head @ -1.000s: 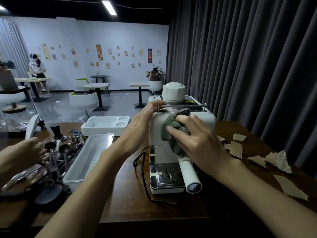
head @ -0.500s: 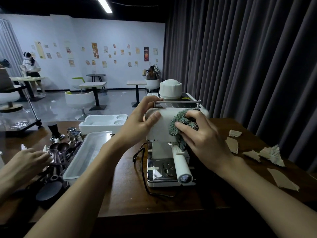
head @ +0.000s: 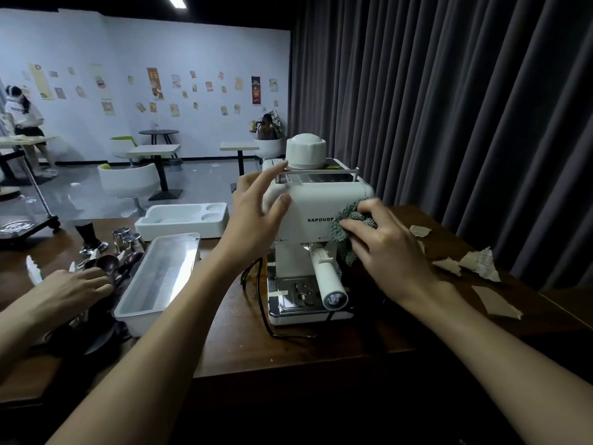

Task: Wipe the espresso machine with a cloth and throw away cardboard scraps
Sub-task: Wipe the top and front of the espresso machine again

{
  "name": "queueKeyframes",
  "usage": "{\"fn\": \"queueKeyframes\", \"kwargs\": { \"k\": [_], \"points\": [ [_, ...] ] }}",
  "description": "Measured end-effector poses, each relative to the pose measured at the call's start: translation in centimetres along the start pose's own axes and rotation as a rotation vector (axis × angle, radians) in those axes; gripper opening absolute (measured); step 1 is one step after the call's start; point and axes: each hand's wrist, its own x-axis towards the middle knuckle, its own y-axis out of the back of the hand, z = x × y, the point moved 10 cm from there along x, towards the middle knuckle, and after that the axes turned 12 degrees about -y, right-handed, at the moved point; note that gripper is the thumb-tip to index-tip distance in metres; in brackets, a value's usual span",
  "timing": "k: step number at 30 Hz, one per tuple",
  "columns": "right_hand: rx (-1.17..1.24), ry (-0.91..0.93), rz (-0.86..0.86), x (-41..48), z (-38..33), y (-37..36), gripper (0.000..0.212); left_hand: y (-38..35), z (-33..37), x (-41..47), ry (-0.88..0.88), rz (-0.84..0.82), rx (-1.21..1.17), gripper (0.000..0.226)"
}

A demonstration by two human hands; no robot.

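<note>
The cream-white boxy espresso machine [head: 316,216] stands mid-counter, its portafilter handle [head: 330,282] poking toward the near edge. The right hand [head: 383,244] has its fingers [head: 356,223] curled tight around a bunched grey-green knitted cloth [head: 348,228], pressed against the right front corner of the machine. The left hand [head: 256,213] is spread open, thumb on the front panel, fingertips reaching the top rail, nothing gripped, just bracing the body. That looks sensible: the machine seems heavy enough to stay put, but its smooth shell could skid on the dark wooden counter [head: 244,329] under a hard rub, so holding the top left corner is the place. The cloth is soft and floppy; it needs bunching in the fist to keep it under the palm.

Torn beige cardboard scraps [head: 465,266] lie scattered on the right of the counter, well apart from the machine, untouched. Light, stiff and flat, I'd pinch them by an edge. Whether any hide behind the machine, I can't tell. At far left another person's hand [head: 72,289] rests among dark coffee tools.
</note>
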Motion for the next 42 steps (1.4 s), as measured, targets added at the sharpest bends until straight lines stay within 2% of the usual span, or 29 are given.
{"fn": "queueKeyframes", "kwargs": {
  "k": [2, 4, 8, 11, 13, 15, 18, 19, 22, 25, 27, 30, 35, 39, 42],
  "points": [
    [0.068, -0.108, -0.024, -1.0, 1.4, 0.0, 0.029, -0.1, 0.2, -1.5, -0.006, 0.038, -0.077, 0.058],
    [0.116, -0.208, -0.063, -2.0, 2.9, -0.4, 0.027, -0.4, -0.2, -3.9, 0.038, 0.103, -0.133, 0.059],
    [0.22, -0.284, -0.169, -3.4, 4.6, -2.1, 0.027, -2.2, -3.1, -9.7, 0.219, 0.169, -0.073, 0.028],
    [0.305, -0.354, -0.299, -4.8, 5.7, -4.8, 0.03, -3.6, -5.2, -12.8, 0.303, 0.125, 0.115, 0.023],
    [0.334, -0.391, -0.379, -5.8, 6.1, -6.7, 0.032, -5.0, -6.0, -14.5, 0.359, 0.023, 0.204, 0.04],
    [0.353, -0.413, -0.421, -6.4, 6.2, -8.3, 0.033, -6.6, -6.7, -16.1, 0.41, -0.074, 0.245, 0.068],
    [0.388, -0.417, -0.491, -6.9, 5.6, -10.8, 0.03, -7.5, -7.1, -17.6, 0.434, -0.112, 0.286, 0.098],
    [0.339, -0.395, -0.549, -7.3, 5.2, -11.9, 0.03, -7.6, -7.4, -18.0, 0.452, -0.107, 0.293, 0.106],
    [0.092, -0.329, -0.73, -9.1, 5.0, -14.5, 0.051, -7.9, -7.6, -18.8, 0.449, -0.157, 0.372, 0.118],
    [0.123, -0.289, -0.694, -9.5, 4.3, -14.8, 0.043, -8.7, -8.1, -19.6, 0.415, -0.271, 0.481, 0.117],
    [0.182, -0.236, -0.656, -9.4, 3.3, -14.6, 0.035, -8.7, -8.4, -19.8, 0.398, -0.287, 0.513, 0.115],
    [0.365, -0.239, -0.657, -9.4, 1.5, -14.6, 0.035, -8.2, -8.6, -19.7, 0.363, -0.261, 0.522, 0.113],
    [0.418, -0.153, -0.527, -9.1, -2.8, -15.7, 0.028, -7.4, -8.1, -20.0, 0.326, -0.172, 0.53, 0.111],
    [0.299, -0.037, -0.511, -9.1, -5.2, -15.9, 0.031, -7.1, -8.4, -20.2, 0.319, -0.146, 0.549, 0.109],
    [0.285, -0.096, -0.478, -9.4, -3.3, -16.1, 0.03, -7.1, -8.4, -20.2, 0.315, -0.17, 0.562, 0.108]
  ]
}}
